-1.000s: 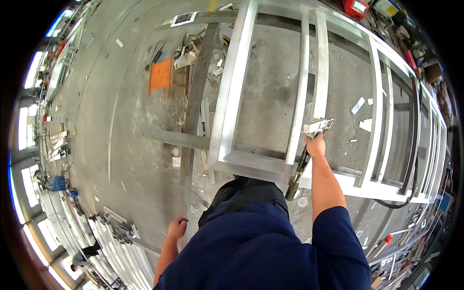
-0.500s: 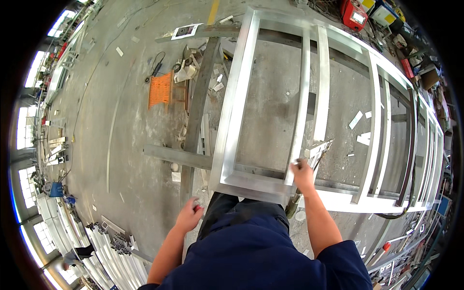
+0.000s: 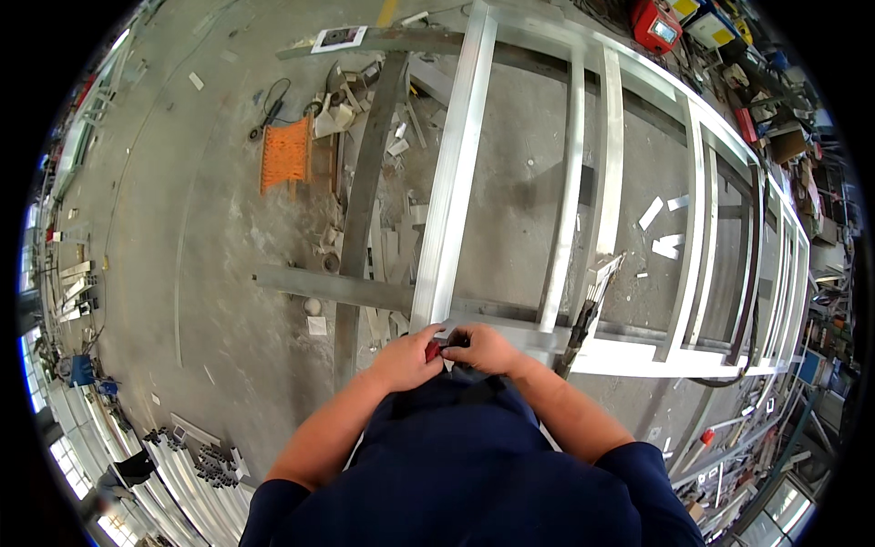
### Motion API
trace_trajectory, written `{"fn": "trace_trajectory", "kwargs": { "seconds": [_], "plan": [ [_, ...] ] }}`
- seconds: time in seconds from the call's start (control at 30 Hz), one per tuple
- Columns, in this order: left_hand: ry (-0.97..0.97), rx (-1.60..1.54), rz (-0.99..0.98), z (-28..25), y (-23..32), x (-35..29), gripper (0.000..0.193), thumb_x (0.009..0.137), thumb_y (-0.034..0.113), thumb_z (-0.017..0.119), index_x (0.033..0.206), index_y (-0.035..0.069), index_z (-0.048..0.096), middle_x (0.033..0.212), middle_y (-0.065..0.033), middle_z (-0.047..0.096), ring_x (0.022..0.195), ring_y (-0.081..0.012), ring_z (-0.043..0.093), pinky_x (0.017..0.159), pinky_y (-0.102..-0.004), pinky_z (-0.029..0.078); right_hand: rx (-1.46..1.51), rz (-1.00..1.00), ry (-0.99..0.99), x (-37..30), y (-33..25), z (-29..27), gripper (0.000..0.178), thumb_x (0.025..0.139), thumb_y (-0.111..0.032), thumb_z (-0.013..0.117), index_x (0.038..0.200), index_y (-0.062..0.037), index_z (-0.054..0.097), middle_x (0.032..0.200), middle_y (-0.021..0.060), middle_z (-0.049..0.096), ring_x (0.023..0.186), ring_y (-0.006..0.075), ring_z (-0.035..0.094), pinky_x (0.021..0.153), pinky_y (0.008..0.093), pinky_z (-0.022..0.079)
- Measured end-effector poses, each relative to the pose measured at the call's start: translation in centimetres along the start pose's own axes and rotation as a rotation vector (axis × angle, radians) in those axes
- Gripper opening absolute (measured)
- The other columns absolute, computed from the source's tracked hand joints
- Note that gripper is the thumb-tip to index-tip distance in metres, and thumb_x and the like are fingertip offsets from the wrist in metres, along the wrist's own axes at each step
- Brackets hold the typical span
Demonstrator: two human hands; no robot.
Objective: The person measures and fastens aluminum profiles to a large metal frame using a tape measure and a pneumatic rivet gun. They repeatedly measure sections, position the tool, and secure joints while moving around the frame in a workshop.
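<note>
My left hand (image 3: 406, 363) is closed around a small red object (image 3: 432, 349), whose kind I cannot make out. Close against it, my right hand (image 3: 485, 350) has its fingers curled and pinched at the red object's side; whatever lies between those fingertips is hidden. Both hands are in front of my waist, at the near left corner of a large silver metal frame (image 3: 453, 173) with several crossbars. A long dark thing with a pale, slatted upper end (image 3: 602, 273) leans against the frame's near side, right of my hands.
Dark metal beams (image 3: 371, 182) support the frame. An orange woven stool (image 3: 286, 153) stands left, beside scrap pieces (image 3: 339, 114). A printed sheet (image 3: 338, 39) lies on the far beam. Silver bars (image 3: 187, 483) are stacked at lower left; a red machine (image 3: 656, 27) stands far right.
My hands have come together at my waist. The right hand has left the frame's crossbar, and the left has moved right and up with the red object.
</note>
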State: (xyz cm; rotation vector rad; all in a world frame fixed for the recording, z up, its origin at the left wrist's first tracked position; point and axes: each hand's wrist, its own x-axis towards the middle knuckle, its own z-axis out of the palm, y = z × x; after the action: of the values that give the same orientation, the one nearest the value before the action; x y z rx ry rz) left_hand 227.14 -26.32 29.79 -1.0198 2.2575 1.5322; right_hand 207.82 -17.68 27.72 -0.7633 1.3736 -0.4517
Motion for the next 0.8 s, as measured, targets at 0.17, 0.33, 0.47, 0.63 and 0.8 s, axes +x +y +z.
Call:
{"fn": "trace_trajectory", "kwargs": {
  "seconds": [0.17, 0.33, 0.47, 0.63, 0.8],
  "plan": [
    [-0.113, 0.015, -0.047, -1.4, -8.3, -0.2, 0.028, 0.085, 0.022, 0.058, 0.107, 0.005, 0.066, 0.090, -0.0179, 0.067, 0.086, -0.0366, 0.065, 0.076, -0.0450, 0.051, 0.053, 0.050, 0.236, 0.6, 0.9, 0.7, 0.026, 0.083, -0.023, 0.074, 0.093, 0.0010, 0.068, 0.072, 0.0088, 0.065, 0.065, 0.0138, 0.060, 0.061, 0.0307, 0.048],
    [-0.289, 0.000, -0.344, -6.7, -13.7, -1.2, 0.027, 0.094, 0.028, 0.056, 0.100, 0.003, 0.067, 0.071, -0.0134, 0.065, 0.066, -0.0300, 0.063, 0.067, -0.0413, 0.051, 0.224, 0.168, 0.447, -0.1, 1.7, -0.1, 0.034, 0.089, -0.019, 0.069, 0.113, 0.0048, 0.064, 0.080, 0.0059, 0.064, 0.066, 0.0114, 0.059, 0.061, 0.0270, 0.048],
    [-0.205, 0.083, -0.482, -9.9, -21.3, -1.9, 0.031, 0.097, 0.032, 0.054, 0.097, 0.004, 0.069, 0.066, -0.0111, 0.065, 0.057, -0.0274, 0.062, 0.061, -0.0414, 0.050, 0.373, 0.217, 0.583, -2.0, 5.4, -0.8, 0.036, 0.092, -0.019, 0.067, 0.116, 0.0072, 0.062, 0.081, 0.0067, 0.063, 0.066, 0.0125, 0.059, 0.060, 0.0278, 0.049],
    [-0.322, 0.370, -0.533, -12.4, -27.8, 1.9, 0.035, 0.097, 0.036, 0.053, 0.098, 0.005, 0.070, 0.075, -0.0133, 0.068, 0.067, -0.0315, 0.066, 0.068, -0.0432, 0.053, 0.429, 0.340, 0.685, -4.4, 7.9, 0.5, 0.033, 0.093, -0.019, 0.065, 0.115, 0.0061, 0.062, 0.081, 0.0061, 0.061, 0.066, 0.0134, 0.060, 0.060, 0.0283, 0.050],
    [-0.239, 0.486, -0.355, -6.3, -31.7, 7.8, 0.037, 0.095, 0.037, 0.057, 0.102, 0.005, 0.072, 0.098, -0.0157, 0.072, 0.097, -0.0353, 0.068, 0.085, -0.0465, 0.052, 0.326, 0.468, 0.637, -5.2, 9.5, 2.7, 0.030, 0.094, -0.022, 0.064, 0.112, 0.0026, 0.062, 0.082, 0.0050, 0.061, 0.068, 0.0138, 0.061, 0.063, 0.0284, 0.051]
  ]
}}
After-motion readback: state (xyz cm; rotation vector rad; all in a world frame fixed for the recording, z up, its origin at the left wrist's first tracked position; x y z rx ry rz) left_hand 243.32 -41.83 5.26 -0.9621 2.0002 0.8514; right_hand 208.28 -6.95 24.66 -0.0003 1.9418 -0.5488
